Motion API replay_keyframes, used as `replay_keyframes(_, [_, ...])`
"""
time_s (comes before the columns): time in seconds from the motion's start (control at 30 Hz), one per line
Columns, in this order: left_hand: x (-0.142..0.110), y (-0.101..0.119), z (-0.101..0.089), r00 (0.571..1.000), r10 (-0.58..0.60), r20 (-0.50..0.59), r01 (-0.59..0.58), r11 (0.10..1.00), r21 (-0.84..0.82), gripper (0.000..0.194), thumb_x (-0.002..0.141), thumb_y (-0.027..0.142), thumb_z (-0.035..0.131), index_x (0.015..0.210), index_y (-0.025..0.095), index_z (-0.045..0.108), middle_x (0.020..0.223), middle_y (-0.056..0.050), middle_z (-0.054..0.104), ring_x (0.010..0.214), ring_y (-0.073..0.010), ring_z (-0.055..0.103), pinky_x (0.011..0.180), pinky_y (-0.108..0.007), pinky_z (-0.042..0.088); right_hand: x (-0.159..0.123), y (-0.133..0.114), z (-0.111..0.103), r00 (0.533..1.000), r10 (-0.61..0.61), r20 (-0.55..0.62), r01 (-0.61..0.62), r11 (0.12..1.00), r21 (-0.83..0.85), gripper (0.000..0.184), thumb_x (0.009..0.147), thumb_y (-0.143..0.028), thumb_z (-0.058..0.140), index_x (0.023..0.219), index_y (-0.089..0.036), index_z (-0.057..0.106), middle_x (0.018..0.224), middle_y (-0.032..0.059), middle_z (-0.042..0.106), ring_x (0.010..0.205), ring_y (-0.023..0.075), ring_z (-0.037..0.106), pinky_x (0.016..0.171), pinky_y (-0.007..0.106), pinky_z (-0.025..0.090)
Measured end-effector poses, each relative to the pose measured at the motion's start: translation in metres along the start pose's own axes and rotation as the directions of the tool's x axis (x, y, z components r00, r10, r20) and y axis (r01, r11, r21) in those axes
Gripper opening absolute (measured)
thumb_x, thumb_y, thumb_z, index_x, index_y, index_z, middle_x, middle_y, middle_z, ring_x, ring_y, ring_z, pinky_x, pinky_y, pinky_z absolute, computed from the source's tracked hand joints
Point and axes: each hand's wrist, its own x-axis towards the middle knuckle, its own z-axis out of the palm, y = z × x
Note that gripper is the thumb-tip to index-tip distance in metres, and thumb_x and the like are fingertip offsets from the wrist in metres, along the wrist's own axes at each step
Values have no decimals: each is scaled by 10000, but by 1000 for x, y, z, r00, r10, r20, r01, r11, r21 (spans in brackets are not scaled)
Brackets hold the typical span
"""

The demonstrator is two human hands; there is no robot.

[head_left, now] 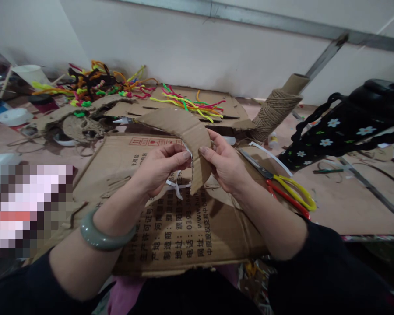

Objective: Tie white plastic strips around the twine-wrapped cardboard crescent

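Observation:
A curved, crescent-shaped piece of cardboard (197,135) is held up over a large printed cardboard sheet (170,227). My right hand (226,162) grips its outer edge, thumb on the near face and fingers behind. At the inner edge, my left hand (167,164) is closed in a pinch, with a thin white strip showing along the edge by the thumb. Whether the left fingertips also grip the cardboard I cannot tell. Below them dangles a curled white strip (175,188). Scissors (276,179) with yellow and red handles lie right of my right hand.
Colourful pipe cleaners (190,103) lie on cardboard at the back, beside a tangled heap of more (98,83). A twine roll (276,109) and a black flowered bottle (335,127) stand at the right. Paint jars (42,103) and a white cup (31,74) are at left.

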Motion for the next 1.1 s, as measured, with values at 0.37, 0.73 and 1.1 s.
replay_keyframes(0.37, [0, -1, -1, 1000, 19, 17, -19, 1000, -1, 250, 545, 311, 843, 650, 171, 665, 611, 28, 625, 555, -78, 541, 574, -203, 431, -1, -3, -1, 1000, -1, 3, 1, 999, -46, 483, 730, -309, 676, 1161, -253, 466, 1195, 37, 624, 1084, 196, 594, 949, 361, 498])
replay_keyframes(0.73, [1, -3, -4, 995, 102, -14, -102, 994, 30, 248, 591, 340, 825, 692, 168, 678, 678, -7, 666, 620, -110, 591, 590, -216, 453, 0, -5, -3, 998, 56, 30, -57, 998, 27, 460, 739, -305, 654, 1158, -251, 474, 1152, 26, 639, 961, 167, 630, 832, 317, 531])
replay_keyframes(1.1, [10, -13, -13, 955, 297, 9, -297, 954, -29, 662, 566, 361, 849, 1158, 292, 562, 1038, -18, 669, 986, -182, 628, 869, -321, 464, -10, -12, 2, 895, 338, 290, -364, 930, 41, 285, 789, -327, 637, 1052, -236, 578, 756, -31, 621, 584, 75, 551, 464, 165, 415])
